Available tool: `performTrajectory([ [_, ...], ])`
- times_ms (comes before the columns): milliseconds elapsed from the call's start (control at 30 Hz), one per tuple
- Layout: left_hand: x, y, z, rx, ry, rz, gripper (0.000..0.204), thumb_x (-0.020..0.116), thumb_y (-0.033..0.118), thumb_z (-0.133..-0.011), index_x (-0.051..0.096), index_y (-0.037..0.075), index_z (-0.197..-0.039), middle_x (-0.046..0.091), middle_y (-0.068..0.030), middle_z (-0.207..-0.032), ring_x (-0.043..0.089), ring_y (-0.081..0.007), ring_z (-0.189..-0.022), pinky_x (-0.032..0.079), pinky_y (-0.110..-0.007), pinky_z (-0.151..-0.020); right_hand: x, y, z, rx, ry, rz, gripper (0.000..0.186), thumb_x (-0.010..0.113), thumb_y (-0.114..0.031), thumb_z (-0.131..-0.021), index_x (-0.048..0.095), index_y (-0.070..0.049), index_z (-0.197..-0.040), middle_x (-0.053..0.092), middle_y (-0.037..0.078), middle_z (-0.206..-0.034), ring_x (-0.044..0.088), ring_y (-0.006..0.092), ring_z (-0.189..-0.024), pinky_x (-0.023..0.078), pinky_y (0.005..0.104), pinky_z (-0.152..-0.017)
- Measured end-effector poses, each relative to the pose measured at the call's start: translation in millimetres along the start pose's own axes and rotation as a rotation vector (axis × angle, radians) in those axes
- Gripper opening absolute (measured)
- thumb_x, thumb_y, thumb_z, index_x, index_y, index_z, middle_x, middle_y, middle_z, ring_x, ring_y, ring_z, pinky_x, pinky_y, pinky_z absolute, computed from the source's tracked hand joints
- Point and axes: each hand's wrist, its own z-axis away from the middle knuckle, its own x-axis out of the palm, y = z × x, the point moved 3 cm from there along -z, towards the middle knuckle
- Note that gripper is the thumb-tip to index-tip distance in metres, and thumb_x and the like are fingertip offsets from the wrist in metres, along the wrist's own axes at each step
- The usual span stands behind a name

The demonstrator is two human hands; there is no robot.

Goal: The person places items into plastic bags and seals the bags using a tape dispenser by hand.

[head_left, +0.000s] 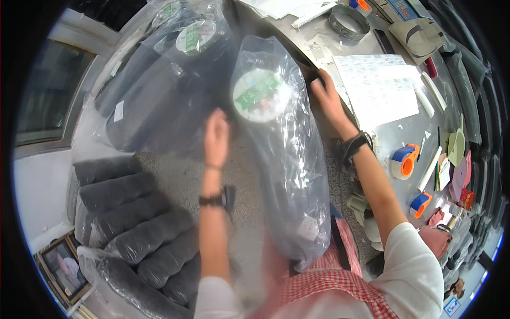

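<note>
A long roll in clear plastic wrapping (289,165) leans in front of me, its lower end against my checked apron. A round white label with a green band (260,95) covers its upper end. My left hand (217,139) is to the left of this roll, apart from it and smeared by motion; its finger shape is unclear. On the other side, my right hand (332,106) is by the table's edge with thumb and forefinger apart, holding nothing that I can see. Beyond my left hand, more wrapped dark rolls (154,101) stand together, one with a similar round label.
Several dark wrapped rolls (149,218) are stacked at lower left. The table (382,135) on the right bears printed sheets (374,87), orange-and-blue tape dispensers (406,161), and a large tape ring (349,22). A framed picture (64,271) leans at far lower left.
</note>
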Motion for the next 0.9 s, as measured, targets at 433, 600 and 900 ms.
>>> performTrajectory([
  [433, 22, -40, -166, 0.052, -0.447, 0.536, 0.073, 0.062, 0.035, -0.090, 0.030, 0.004, -0.148, 0.037, -0.0133, -0.147, 0.041, -0.0237, -0.131, 0.035, -0.038, -0.106, 49, 19, -35, 0.174, -0.468, -0.253, 0.080, 0.033, -0.063, -0.096, 0.013, -0.009, -0.152, 0.017, 0.013, -0.157, 0.014, 0.0266, -0.146, 0.014, 0.0409, -0.118],
  [600, 64, -30, -196, -0.001, -0.530, 0.336, 0.055, 0.081, 0.016, -0.074, 0.062, 0.009, -0.125, 0.066, -0.0082, -0.118, 0.064, -0.0136, -0.099, 0.051, -0.030, -0.086, 96, 13, -70, 0.255, -0.498, -0.324, 0.067, 0.043, -0.046, -0.100, 0.021, -0.007, -0.151, 0.035, 0.012, -0.148, 0.033, 0.0212, -0.135, 0.027, 0.0333, -0.112],
  [900, 71, 0, -191, -0.006, -0.385, -0.020, 0.042, 0.082, 0.024, -0.074, 0.069, 0.004, -0.109, 0.072, -0.0079, -0.098, 0.066, -0.0120, -0.090, 0.051, -0.027, -0.081, 93, 7, -106, 0.012, -0.674, 0.005, 0.098, 0.074, -0.046, -0.080, 0.020, -0.005, -0.150, 0.036, 0.019, -0.146, 0.039, 0.0279, -0.133, 0.035, 0.0383, -0.108],
])
